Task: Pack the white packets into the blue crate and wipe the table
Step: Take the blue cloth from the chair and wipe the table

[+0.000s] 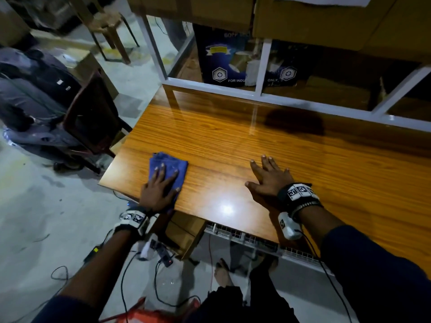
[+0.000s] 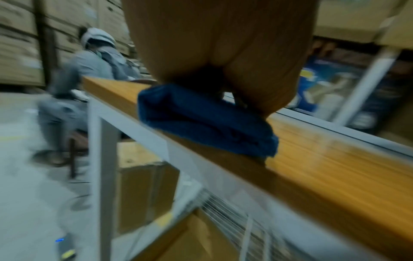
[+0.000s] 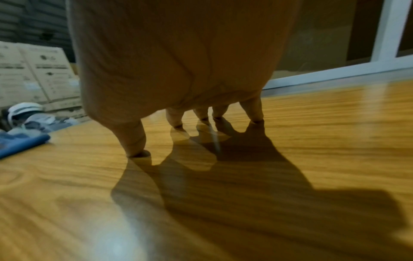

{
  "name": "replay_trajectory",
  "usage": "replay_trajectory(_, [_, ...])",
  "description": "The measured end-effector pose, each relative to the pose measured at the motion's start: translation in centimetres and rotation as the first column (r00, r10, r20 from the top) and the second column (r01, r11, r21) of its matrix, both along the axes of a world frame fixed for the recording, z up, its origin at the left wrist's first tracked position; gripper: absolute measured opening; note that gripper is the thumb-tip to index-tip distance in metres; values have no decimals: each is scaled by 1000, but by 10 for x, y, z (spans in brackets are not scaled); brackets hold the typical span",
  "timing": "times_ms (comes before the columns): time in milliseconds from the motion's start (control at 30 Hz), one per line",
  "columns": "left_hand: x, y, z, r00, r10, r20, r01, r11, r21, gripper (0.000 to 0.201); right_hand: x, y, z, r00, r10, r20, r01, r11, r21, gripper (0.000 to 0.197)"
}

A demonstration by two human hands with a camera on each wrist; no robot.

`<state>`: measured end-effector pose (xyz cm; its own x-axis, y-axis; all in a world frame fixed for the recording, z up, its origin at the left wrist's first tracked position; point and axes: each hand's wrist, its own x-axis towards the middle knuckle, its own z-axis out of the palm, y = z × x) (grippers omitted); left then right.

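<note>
White packets and the blue crate are out of view; wiping looks under way. The left hand (image 1: 161,190) presses flat, fingers straight, on a blue cloth (image 1: 169,167) at the counter (image 1: 303,159) corner; the right hand (image 1: 270,178) rests spread, grasping nothing. Next: sweep rightward.

Looks like a warehouse or stockroom: stacked printed cardboard cartons (image 3: 40,76) far left, white-framed shelving (image 1: 263,66) holding a blue product box (image 1: 224,57), bare concrete floor (image 1: 35,217), wooden worktable (image 1: 303,155).
</note>
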<state>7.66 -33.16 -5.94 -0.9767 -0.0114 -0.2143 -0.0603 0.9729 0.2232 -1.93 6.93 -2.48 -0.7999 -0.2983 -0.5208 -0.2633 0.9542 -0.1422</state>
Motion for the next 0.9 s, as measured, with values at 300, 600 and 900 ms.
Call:
replay_trajectory(300, [54,187,-9,976,-77,-204,91,994,60,64,13,3,-4,997,-73,4,73,996,-57,69])
replay_trajectory(600, [24,198,11,977,75,-199,90,703,705,49,111,-38,8,842,-416,-342,290,885,-364,57])
replay_trajectory(900, [-7,58,-15,994,-55,-95,51,998,-44,74,141,-128,-33,931,-187,-314,113,964,-239,69])
